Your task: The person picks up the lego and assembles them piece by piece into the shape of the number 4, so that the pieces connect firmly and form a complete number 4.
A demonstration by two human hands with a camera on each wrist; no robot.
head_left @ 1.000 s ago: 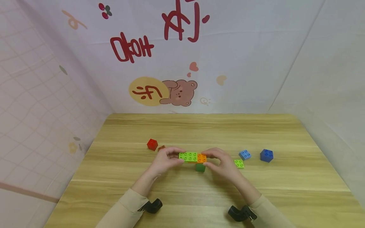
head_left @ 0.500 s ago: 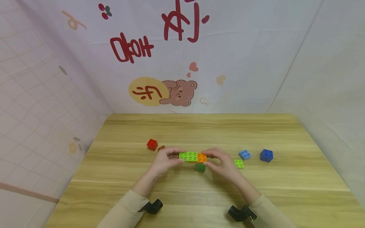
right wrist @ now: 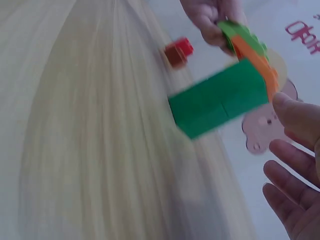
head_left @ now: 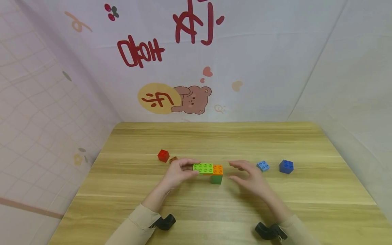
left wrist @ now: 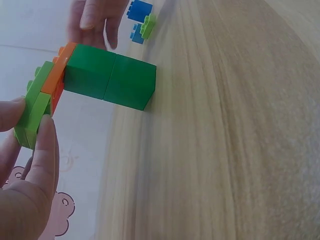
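Two dark green bricks (left wrist: 107, 75) stand stacked on the table as a short tower. Across their top lies a flat orange brick (head_left: 218, 169) that sticks out to the left. A lime-green eight-stud brick (head_left: 203, 168) sits over the orange brick's left part, out past the tower. My left hand (head_left: 177, 173) pinches the lime-green brick's left end between thumb and fingers. To the right of the tower, my right hand (head_left: 252, 177) is apart from the bricks, thumb and fingers spread and holding nothing.
On the wooden table (head_left: 196, 207), a red brick (head_left: 163, 156) and a brown brick (head_left: 173, 159) lie at left. At right are a light blue brick (head_left: 263, 166) and a dark blue brick (head_left: 286, 166). The left wrist view shows a small lime-green brick (left wrist: 148, 26) near them.
My right hand has let go of the orange brick's right end and moved right, now covering the small lime-green brick in the head view. The left hand keeps its grip, nearly still.
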